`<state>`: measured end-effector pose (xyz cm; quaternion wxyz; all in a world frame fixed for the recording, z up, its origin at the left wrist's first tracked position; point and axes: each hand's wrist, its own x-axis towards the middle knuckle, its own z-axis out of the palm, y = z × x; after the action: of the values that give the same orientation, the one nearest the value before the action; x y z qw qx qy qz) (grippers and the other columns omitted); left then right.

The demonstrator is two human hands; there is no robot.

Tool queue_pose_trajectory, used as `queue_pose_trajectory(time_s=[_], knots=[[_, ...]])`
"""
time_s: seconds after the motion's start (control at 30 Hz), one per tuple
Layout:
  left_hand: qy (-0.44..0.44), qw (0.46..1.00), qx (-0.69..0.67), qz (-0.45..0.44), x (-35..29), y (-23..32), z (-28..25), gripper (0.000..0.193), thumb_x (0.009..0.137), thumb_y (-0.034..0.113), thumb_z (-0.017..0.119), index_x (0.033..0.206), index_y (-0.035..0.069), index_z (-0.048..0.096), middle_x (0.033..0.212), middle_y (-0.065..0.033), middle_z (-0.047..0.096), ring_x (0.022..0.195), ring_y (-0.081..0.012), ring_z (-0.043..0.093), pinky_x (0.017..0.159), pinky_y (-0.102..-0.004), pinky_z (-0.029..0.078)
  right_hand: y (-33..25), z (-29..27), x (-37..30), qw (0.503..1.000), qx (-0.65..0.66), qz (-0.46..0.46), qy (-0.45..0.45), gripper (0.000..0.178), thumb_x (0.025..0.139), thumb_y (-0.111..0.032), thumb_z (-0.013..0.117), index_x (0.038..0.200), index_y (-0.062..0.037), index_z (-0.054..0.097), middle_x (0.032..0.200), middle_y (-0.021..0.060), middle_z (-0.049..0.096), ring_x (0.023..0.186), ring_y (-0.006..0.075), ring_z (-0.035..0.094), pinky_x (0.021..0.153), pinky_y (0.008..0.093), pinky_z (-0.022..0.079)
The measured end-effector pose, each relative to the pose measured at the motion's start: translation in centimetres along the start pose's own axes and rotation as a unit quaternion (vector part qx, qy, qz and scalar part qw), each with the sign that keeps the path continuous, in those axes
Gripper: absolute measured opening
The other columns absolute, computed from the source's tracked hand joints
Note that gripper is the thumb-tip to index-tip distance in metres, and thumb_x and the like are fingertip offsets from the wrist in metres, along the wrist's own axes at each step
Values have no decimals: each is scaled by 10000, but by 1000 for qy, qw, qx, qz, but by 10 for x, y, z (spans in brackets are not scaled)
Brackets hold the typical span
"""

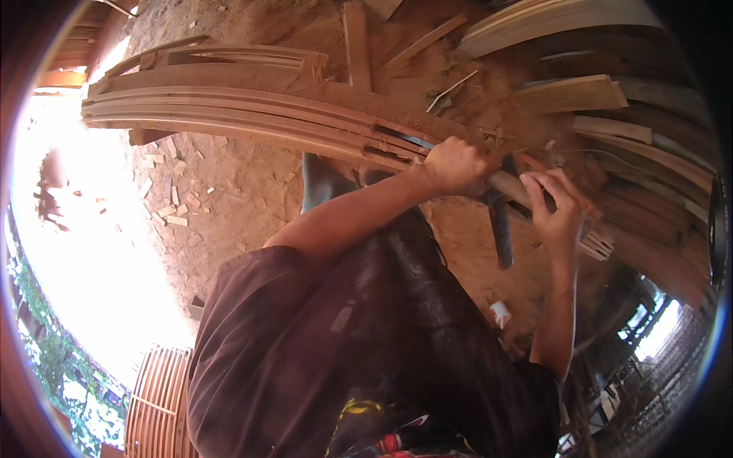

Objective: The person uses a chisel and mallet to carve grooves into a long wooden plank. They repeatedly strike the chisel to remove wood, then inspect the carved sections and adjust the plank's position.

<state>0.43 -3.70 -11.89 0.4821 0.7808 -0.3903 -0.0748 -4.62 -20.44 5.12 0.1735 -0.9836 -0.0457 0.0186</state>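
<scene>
My left hand [458, 166] is closed in a fist over the right end of a row of long wooden strips [229, 107]; what it grips is hidden. Just left of it, a dark flat bar [403, 136] lies along the strips. To the right, my right hand [556, 200] has its fingers bent round something I cannot make out, with a bit of orange showing beside them. A pale wooden piece [510, 187] runs between the two hands. Below it, a dark blade-like strip [500, 233] points down toward the ground.
Sawdust-covered ground [229, 164] holds scattered wood offcuts [177, 206]. Stacked planks [573, 95] stand at the right. A small white object [500, 314] is near my right forearm. A slatted wooden piece [158, 404] stands at the lower left.
</scene>
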Motion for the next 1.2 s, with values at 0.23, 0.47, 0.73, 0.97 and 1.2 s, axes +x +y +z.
queue_pose_trajectory(time_s=[0.23, 0.47, 0.73, 0.97, 1.2], knots=[[81, 993, -80, 35, -14, 4, -38, 352, 720, 268, 825, 1025, 118, 736, 905, -144, 770, 845, -371, 762, 745, -494, 616, -57, -21, 22, 996, -20, -1, -88, 360, 775, -245, 931, 1077, -85, 819, 946, 187, 791, 850, 378, 765, 797, 430, 603], [-119, 990, 73, -27, 6, -1, -17, 328, 767, 242, 786, 1060, 107, 732, 932, -129, 777, 866, -361, 774, 744, -503, 616, 11, -2, -9, 988, 153, -26, -27, 349, 813, -175, 936, 1111, -33, 823, 981, 148, 821, 877, 260, 800, 800, 352, 607], [-46, 983, 165, 67, 26, 71, -69, 382, 872, 358, 782, 1178, 136, 721, 1079, -86, 771, 1055, -299, 763, 967, -466, 549, 36, -21, -48, 985, 152, 44, 67, 342, 831, -74, 912, 1160, -33, 826, 1058, 135, 823, 993, 221, 766, 931, 340, 578], [61, 951, 287, -93, -78, -35, -83, 766, 920, 518, 796, 1519, 103, 557, 1589, -190, 514, 1458, -353, 536, 1197, -577, 372, 19, -50, -95, 963, 120, 208, 121, 302, 878, -61, 886, 1168, -7, 821, 1116, 112, 821, 1055, 216, 749, 979, 349, 558], [-89, 991, 96, 30, -144, 6, -77, 552, 973, 369, 785, 1405, 45, 671, 1481, -189, 633, 1447, -308, 563, 1184, -510, 439, -36, -58, -103, 988, 86, 115, 56, 301, 812, -5, 909, 1102, -22, 832, 1049, 124, 820, 973, 204, 761, 887, 328, 577]])
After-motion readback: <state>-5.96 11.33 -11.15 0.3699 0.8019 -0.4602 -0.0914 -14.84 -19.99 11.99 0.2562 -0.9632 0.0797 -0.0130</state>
